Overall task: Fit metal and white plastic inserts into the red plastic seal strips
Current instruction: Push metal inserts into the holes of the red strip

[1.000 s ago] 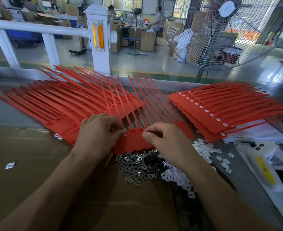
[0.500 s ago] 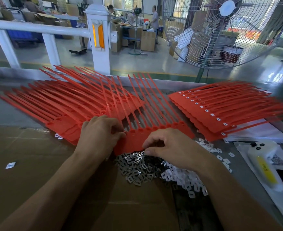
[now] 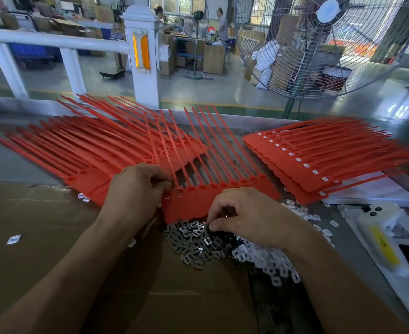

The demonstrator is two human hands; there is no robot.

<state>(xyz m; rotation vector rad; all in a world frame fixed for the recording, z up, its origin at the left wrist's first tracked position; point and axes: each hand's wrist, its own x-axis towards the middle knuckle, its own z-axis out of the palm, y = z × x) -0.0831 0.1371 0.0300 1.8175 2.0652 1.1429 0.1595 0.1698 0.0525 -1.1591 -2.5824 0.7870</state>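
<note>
A joined sheet of red seal strips (image 3: pixel 213 196) is laid flat on the bench, its tails fanned away from the person. Its left edge is pinched by the curled fingers of the left hand (image 3: pixel 136 189). Just nearer than the sheet, a pile of metal inserts (image 3: pixel 193 247) is touched by the curled fingertips of the right hand (image 3: pixel 249 215); whether an insert is pinched cannot be told. White plastic inserts (image 3: pixel 268 261) are heaped right of the metal pile, touching it.

Bare forearms, apparently no sleeves.
</note>
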